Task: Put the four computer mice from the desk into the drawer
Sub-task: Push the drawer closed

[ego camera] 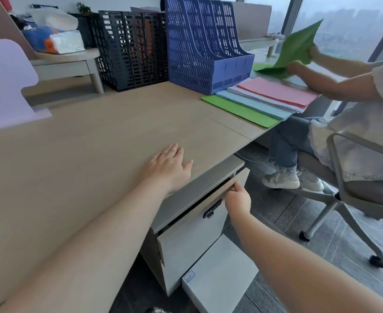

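No computer mouse shows anywhere in this view. The drawer (pixel 192 236) is a white front under the desk's near edge, with a small black lock (pixel 211 211). A narrow dark gap runs along its top. My right hand (pixel 238 201) is at the front's upper right corner, fingers curled over the top edge. My left hand (pixel 169 167) lies flat and empty on the wooden desk (pixel 109 136), fingers spread, just above the drawer. The drawer's inside is hidden.
A blue file rack (pixel 206 46) and a black one (pixel 131 48) stand at the back. Coloured folders (pixel 263 100) lie at the right, where a seated person (pixel 353 105) handles a green folder. A white labelled panel (pixel 217 276) juts out near the floor.
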Demonstrator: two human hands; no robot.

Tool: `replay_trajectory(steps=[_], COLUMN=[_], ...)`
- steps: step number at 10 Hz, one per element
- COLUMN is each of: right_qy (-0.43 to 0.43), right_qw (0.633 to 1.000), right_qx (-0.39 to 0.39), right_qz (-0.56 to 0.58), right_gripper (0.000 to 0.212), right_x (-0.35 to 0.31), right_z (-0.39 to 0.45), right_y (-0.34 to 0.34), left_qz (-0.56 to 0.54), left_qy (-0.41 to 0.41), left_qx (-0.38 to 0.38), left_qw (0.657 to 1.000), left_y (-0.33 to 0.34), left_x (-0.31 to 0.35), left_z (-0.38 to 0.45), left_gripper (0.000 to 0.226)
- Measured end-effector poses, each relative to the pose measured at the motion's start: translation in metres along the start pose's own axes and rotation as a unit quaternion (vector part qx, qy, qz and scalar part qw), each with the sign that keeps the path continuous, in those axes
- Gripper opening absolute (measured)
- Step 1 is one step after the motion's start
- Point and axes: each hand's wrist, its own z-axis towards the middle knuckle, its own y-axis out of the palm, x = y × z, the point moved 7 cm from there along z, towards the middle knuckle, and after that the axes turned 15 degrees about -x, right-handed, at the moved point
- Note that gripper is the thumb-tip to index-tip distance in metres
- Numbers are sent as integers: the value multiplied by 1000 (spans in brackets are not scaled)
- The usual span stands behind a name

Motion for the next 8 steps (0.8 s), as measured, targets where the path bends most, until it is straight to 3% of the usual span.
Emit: replay_trajectory(steps=[2,4,5,6,8], right_qy=[7,29,25,15,26], right_qw=[1000,996,997,999,989], right_qx=[-5,29,20,0,-76], right_qz=[-7,82,69,52,-126], right_gripper=[58,33,33,56,57], right_x=[-2,0,2,4,-12], right_z=[14,21,20,17,20], right_y=[15,33,37,26,5], left_qz=[-4,-5,-3,5,-4], left_qy=[1,4,1,3,5], left_qx=[3,14,13,19,23], left_qw=[1000,1000,1000,1000,1000], left_y=[2,1,1,1,2], left_x=[0,1,1,1,1], left_z=[3,2,2,1,0], left_gripper=[63,63,63,63,64])
